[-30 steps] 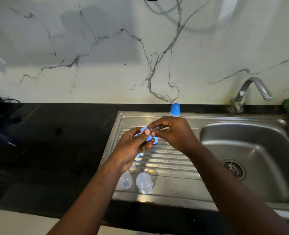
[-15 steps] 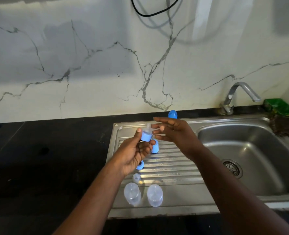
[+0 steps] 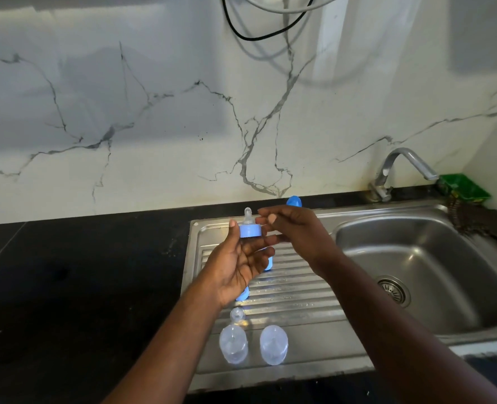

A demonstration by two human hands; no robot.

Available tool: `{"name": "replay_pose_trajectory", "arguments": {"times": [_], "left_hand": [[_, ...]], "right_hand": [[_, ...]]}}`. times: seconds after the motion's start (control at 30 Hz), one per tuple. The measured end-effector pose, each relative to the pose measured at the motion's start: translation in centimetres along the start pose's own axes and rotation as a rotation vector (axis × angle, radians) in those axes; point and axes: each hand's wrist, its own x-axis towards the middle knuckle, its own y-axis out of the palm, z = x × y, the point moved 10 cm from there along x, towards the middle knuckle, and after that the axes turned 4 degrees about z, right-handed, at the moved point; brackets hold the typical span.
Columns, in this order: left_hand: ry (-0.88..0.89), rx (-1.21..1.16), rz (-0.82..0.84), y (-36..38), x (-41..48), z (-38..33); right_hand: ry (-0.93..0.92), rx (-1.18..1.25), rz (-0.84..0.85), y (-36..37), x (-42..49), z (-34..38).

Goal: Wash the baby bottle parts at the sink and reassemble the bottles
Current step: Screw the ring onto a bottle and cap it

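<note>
The left hand clamps its fingers on the upright blue teat collar — right hand at its 3 o'clock, fingers loosely apart.

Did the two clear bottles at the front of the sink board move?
No. The two clear bottles still sit side by side by the drainboard's front edge.

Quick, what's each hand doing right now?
Left hand: holds the blue ring with teat.
Right hand: open, holding nothing.
</note>
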Motion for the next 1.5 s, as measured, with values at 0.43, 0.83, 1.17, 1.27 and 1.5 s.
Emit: {"name": "replay_pose_trajectory", "arguments": {"times": [0.43,0.83,1.17,1.27,1.5], "left_hand": [[0.016,0.670,-0.063,-0.6,0.4,0.5],[-0.010,1.841,0.129,0.5,-0.2,6.2],[-0.060,2.411,0.338,0.7,-1.5,10.1],[-0.088,2.330,0.317,0.6,-1.2,10.2],[-0.012,1.894,0.126,-0.3,0.1,5.8]], "right_hand": [[0.042,-0.195,0.083,0.2,-1.6,-3.1],[0.322,0.018,-0.164,-3.5,-6.8,-13.8],[0.349,0.118,-0.155,-3.8,-7.4,-15.8],[0.350,0.123,-0.155,-4.1,-7.2,-16.2],[0.304,0.147,-0.136,-4.4,-6.2,-14.3]]}}
